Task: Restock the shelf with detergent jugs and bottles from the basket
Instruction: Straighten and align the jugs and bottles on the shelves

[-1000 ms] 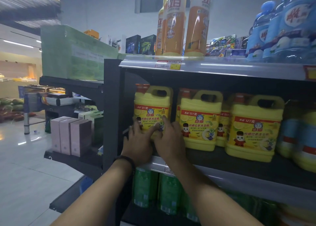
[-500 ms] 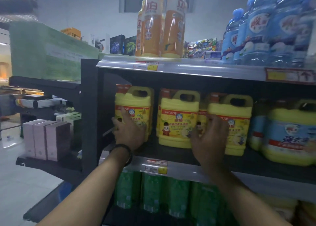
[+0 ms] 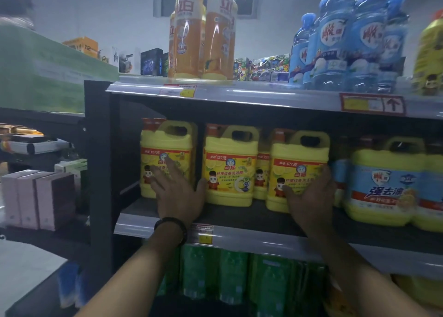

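While the yellow jugs [image 3: 230, 153] stand in a row on the middle shelf [image 3: 239, 212], the left hand [image 3: 178, 196] lies flat on the leftmost jug [image 3: 165, 146], fingers spread wide — the right hand [image 3: 311, 196] curls round the third jug [image 3: 299, 154].

- The right hand [image 3: 309, 196] has left the leftmost yellow jug [image 3: 165, 148], where it lay beside the left hand [image 3: 178, 194] a second ago. It now grips the third yellow jug [image 3: 297, 153], right of centre.
- The left hand's fingers are now spread flat on that leftmost jug's label.
- The view has swung right, so the blue-labelled jug [image 3: 383, 182] at the right edge now shows fully.
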The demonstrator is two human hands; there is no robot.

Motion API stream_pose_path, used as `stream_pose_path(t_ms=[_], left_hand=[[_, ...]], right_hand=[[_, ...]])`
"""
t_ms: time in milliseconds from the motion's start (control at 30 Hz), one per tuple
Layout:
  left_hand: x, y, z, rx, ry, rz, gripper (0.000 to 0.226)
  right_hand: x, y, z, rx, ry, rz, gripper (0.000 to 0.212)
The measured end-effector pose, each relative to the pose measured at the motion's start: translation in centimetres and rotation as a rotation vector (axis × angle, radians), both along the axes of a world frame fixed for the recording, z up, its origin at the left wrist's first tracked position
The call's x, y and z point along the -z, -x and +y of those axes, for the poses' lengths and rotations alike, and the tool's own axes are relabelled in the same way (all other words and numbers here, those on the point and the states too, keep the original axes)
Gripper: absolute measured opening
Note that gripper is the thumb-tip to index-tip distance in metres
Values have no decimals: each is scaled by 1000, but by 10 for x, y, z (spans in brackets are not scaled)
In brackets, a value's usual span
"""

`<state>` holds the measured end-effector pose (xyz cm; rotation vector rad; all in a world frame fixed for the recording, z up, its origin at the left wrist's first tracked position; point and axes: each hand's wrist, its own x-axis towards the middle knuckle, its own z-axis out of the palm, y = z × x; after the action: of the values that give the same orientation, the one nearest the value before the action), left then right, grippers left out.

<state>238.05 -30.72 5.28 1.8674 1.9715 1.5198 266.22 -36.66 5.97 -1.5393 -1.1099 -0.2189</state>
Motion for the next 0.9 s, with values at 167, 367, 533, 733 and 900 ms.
stream_pose_path(t_ms=[167,367,533,733,900], left_hand=[[4,-4,2,-78,3,98,119],[4,-4,-2,-62,65,90,122],[3,-1,-2,-3,46,27,120],[4,-3,0,-8,6,53,113],[4,-1,0,-12,4,66,112]], right_hand=[[-6,5,3,89,65,-4,129],[-9,19,8,79,95,-46,131],[-10,23,10,76,90,-69,130],[-13,38,12,77,116,-106,129],[-11,41,14,66,111,-100,127]])
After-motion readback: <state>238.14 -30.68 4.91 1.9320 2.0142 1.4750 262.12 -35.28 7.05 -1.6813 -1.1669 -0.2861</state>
